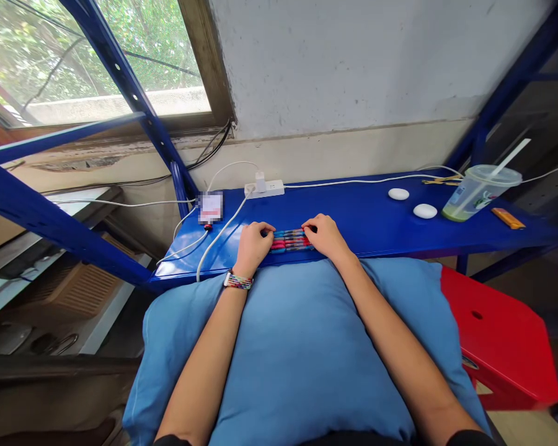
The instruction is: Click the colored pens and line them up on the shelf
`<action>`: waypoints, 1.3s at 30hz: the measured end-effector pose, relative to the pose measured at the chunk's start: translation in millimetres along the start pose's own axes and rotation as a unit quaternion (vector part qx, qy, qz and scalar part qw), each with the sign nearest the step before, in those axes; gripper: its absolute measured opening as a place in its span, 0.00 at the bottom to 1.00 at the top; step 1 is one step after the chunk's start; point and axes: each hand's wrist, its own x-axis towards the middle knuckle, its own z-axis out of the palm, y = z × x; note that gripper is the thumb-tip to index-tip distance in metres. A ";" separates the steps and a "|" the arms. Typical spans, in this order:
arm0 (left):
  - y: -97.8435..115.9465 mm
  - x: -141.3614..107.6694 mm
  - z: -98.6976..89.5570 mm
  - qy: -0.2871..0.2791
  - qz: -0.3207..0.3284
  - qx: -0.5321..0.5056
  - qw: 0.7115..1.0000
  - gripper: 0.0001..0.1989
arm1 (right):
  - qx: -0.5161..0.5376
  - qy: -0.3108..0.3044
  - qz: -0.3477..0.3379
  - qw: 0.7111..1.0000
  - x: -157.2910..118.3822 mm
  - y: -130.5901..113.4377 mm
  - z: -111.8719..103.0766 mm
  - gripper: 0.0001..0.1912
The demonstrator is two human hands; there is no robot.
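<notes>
Several slim pens (pixel 291 240) with blue, red and dark parts lie side by side across the front part of the blue shelf (pixel 353 217). At their left ends is my left hand (pixel 256 243), its thumb and fingers curled together on them. My right hand (pixel 323 235) pinches the right ends in the same way. Both hands rest at the shelf's front edge, a short gap apart. The ends of the pens are hidden under my fingers.
A blue pillow (pixel 292 347) fills my lap. Behind the pens are a white power strip (pixel 272 188) and cables. Rightward stand two white egg-shaped objects (pixel 425 211), a plastic cup (pixel 477 192) with a straw and an orange packet (pixel 508 218). A red stool (pixel 502 334) is at right.
</notes>
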 end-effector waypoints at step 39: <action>12.7 3.7 4.9 0.015 -0.112 -0.267 0.957 0.12 | 0.261 0.014 -0.021 0.965 -6.5 -12.6 0.4 0.06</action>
